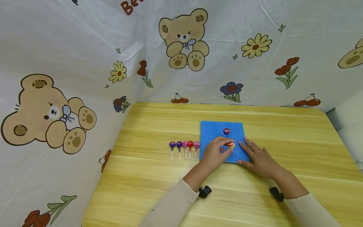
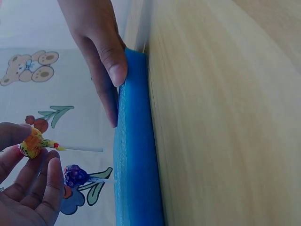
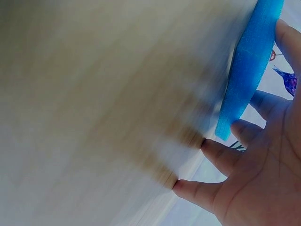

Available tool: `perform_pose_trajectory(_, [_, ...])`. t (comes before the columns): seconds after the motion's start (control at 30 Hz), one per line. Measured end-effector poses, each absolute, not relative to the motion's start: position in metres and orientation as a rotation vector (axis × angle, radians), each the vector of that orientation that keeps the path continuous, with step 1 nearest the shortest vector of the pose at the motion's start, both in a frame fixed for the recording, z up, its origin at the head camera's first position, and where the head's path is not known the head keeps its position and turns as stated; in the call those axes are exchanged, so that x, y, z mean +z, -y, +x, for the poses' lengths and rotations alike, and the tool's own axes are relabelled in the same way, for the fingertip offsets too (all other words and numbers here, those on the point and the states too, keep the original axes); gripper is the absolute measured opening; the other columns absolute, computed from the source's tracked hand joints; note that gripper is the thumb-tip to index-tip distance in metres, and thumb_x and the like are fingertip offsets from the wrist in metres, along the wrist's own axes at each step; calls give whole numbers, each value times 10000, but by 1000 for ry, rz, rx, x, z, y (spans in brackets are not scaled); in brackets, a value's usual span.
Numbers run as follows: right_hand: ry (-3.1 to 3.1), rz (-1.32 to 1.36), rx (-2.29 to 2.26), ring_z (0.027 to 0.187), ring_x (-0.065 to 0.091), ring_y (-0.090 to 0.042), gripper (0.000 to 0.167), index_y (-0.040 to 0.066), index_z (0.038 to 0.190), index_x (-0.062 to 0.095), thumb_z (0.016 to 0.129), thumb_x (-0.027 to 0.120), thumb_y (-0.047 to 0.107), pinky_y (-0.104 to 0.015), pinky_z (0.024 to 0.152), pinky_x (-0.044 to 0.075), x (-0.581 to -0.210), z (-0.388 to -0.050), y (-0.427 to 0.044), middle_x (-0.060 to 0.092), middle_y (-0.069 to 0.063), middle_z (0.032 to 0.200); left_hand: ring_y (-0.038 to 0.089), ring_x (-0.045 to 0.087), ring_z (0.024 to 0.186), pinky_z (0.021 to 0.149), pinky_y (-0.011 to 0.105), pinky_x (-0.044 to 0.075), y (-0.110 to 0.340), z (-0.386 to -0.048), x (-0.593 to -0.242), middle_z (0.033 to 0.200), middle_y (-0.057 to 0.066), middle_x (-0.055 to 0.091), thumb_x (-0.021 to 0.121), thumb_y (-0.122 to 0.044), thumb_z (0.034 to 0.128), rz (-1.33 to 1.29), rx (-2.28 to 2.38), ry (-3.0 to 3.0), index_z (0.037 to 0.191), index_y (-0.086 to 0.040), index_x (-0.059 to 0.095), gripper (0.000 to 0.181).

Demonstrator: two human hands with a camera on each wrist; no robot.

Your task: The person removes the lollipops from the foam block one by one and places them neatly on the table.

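My left hand (image 1: 214,154) pinches a yellow-and-red lollipop (image 1: 231,145) by its candy head over the blue foam board (image 1: 208,132). In the left wrist view that lollipop (image 2: 32,142) has its bare stick pointing at the foam face, its tip a little short of the surface. A purple-and-red lollipop (image 1: 226,130) stands with its stick in the foam, farther back. My right hand (image 1: 261,161) rests at the board's right edge, fingers spread; in the right wrist view some fingertips touch the foam (image 3: 254,61) and others the table.
Several lollipops (image 1: 185,144) lie in a row on the wooden table (image 1: 141,189), left of the foam, with purple, pink and red wrappers and sticks toward me. Small holes dot the foam. A white cloth (image 1: 227,19) printed with bears and flowers hangs behind and at the left.
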State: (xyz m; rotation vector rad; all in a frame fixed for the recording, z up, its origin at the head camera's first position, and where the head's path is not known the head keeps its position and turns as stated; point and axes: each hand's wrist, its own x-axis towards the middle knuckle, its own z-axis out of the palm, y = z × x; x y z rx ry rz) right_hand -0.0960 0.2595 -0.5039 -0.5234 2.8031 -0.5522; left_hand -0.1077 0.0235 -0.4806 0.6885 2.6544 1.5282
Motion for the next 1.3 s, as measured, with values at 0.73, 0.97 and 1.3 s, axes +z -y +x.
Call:
perform_pose_trajectory(0.73, [-2803, -518, -554, 1502, 235, -503, 856, 173, 1616, 262, 950, 598, 592, -836, 1067, 176, -504, -96, -259, 187, -192, 1683, 65, 656, 885, 723, 172, 560, 5, -108, -485, 1325, -55, 621, 678, -256, 983, 446, 1687, -2588, 1328, -273, 673, 346])
perform_pose_trajectory(0.97, [-2804, -516, -558, 1504, 227, -504, 851, 170, 1614, 270, 950, 602, 587, -834, 1074, 173, -503, -95, -258, 193, -198, 1679, 90, 670, 915, 733, 188, 568, 17, -106, -486, 1304, -69, 630, 690, -222, 971, 413, 1724, -2587, 1310, -290, 680, 346])
perform_pose_trajectory(1.3, [-2797, -531, -583, 1507, 216, -502, 849, 165, 1616, 261, 955, 610, 566, -832, 1074, 167, -503, -94, -259, 179, -196, 1683, 129, 672, 989, 782, 201, 577, 34, -104, -483, 1310, -60, 621, 702, -196, 962, 323, 1751, -2586, 1294, -295, 690, 347])
